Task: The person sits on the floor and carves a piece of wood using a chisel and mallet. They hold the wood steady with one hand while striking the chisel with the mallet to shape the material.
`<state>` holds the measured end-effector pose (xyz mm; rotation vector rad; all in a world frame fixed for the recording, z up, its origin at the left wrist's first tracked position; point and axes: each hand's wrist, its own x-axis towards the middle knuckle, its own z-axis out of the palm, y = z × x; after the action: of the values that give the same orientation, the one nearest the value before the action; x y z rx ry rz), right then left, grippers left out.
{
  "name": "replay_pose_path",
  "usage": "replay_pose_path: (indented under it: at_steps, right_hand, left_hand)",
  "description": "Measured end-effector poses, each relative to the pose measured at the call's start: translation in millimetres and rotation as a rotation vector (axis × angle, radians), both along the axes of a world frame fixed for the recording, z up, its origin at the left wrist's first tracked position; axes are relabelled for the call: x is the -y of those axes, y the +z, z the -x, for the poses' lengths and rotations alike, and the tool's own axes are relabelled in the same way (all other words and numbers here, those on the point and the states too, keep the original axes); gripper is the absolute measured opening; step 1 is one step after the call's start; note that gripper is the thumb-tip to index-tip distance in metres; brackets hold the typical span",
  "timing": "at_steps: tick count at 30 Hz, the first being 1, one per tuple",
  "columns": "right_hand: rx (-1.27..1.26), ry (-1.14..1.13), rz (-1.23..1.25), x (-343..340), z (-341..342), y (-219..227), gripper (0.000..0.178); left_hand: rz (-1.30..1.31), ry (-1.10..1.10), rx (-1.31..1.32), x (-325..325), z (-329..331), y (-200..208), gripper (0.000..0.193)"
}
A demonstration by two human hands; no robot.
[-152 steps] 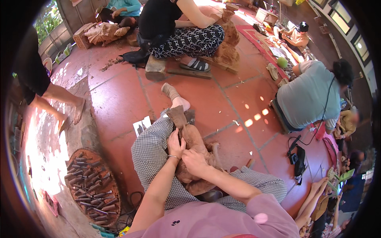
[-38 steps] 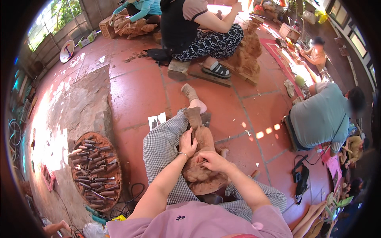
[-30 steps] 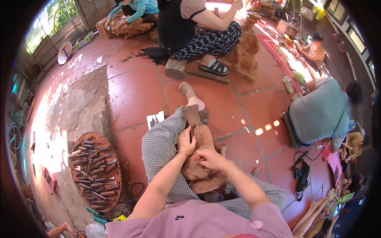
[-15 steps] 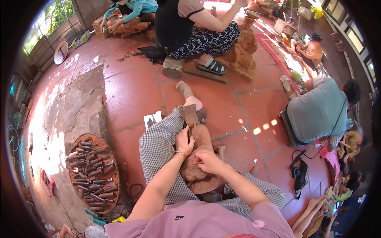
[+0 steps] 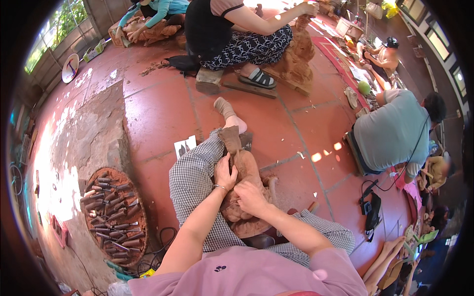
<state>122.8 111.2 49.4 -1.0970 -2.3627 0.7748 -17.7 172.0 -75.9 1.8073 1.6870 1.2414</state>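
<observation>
Left hand (image 5: 225, 173) is lying along carving (image 5: 248, 168), right hand (image 5: 251, 198) is resting curled; both grips unclear. Likely heavy, stiff; grip thick body.

The carving (image 5: 248, 165) is of reddish-brn colour, the person's trousers (image 5: 190, 180) are blk/wht w/ small checks, the shirt (image 5: 261, 271) is mauve w/ dk motif (image 5: 220, 269), and the floor tiles (image 5: 153, 113) are red w/ grey joints (image 5: 294, 126).

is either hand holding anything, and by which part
Left hand lies against the brown carving, left side; what the right hand grips, if anything, is hidden.
</observation>
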Motion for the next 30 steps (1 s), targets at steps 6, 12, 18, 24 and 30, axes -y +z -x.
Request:
replay_pose_path:
  at_steps: [6, 12, 18, 24, 30]
  right_hand:
    - [0.002, 0.029, 0.174, -3, -13, 9, 0.013]
    - [0.119, -0.012, -0.042, -1, 0, 8, 0.011]
    - [0.036, 0.061, 0.222, -11, -18, 14, 0.014]
    - [0.06, -0.08, 0.03, 1, -9, 23, 0.016]
    - [-0.429, 0.061, 0.37, -17, -42, -9, 0.016]
  left_hand:
    - [-0.007, 0.005, -0.012, 2, 0, -3, 0.054]
    - [-0.008, 0.002, 0.005, -1, 0, -10, 0.055]
    - [-0.043, 0.001, -0.012, 0, 1, -8, 0.054]
    - [-0.017, -0.006, -0.036, 2, 4, -3, 0.055]
    - [0.051, -0.044, -0.029, -6, 8, -10, 0.053]
